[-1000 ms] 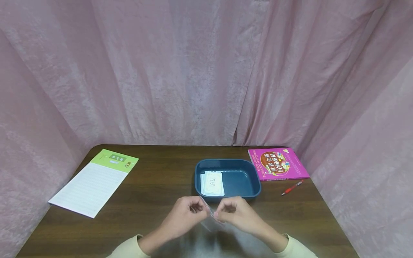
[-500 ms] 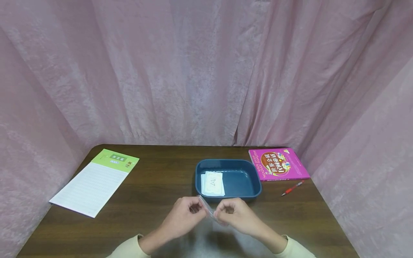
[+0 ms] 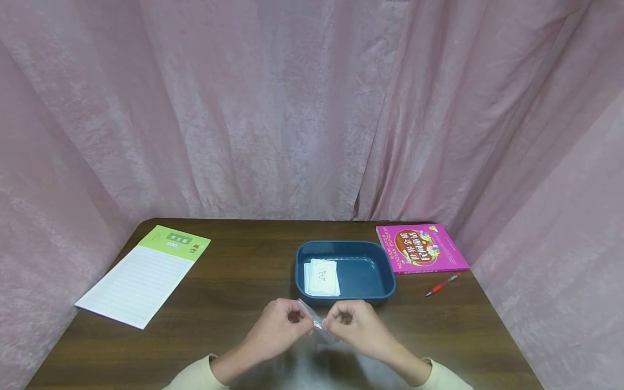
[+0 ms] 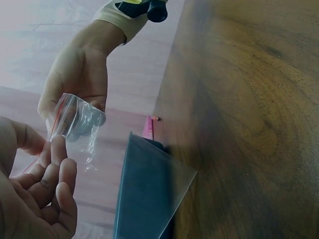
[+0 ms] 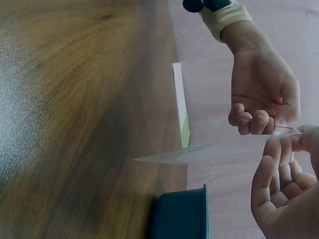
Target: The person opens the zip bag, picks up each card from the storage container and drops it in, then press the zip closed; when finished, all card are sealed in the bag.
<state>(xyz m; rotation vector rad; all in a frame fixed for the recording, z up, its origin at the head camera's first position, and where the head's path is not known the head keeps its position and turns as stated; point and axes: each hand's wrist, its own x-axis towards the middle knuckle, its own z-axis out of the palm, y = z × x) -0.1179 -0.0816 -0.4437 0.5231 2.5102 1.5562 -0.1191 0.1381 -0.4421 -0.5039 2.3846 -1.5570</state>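
A clear zip-lock bag with a red line along its top edge hangs between the two hands, above the table's near side. My left hand pinches the top edge between thumb and fingers. On the other side, my right hand pinches the same edge. In the right wrist view the clear film hangs down below the fingers. Just beyond the hands stands a dark blue plastic bin. A small stack of white printed cards lies in its left half.
At the table's left lies a lined writing pad with a green header. A pink book lies right of the bin, with a red pen in front of it. Pink curtains enclose the back and sides.
Both hands stay almost in place, still pinching the bag. The film between them has shifted slightly, and more of its top edge shows by the left fingers.
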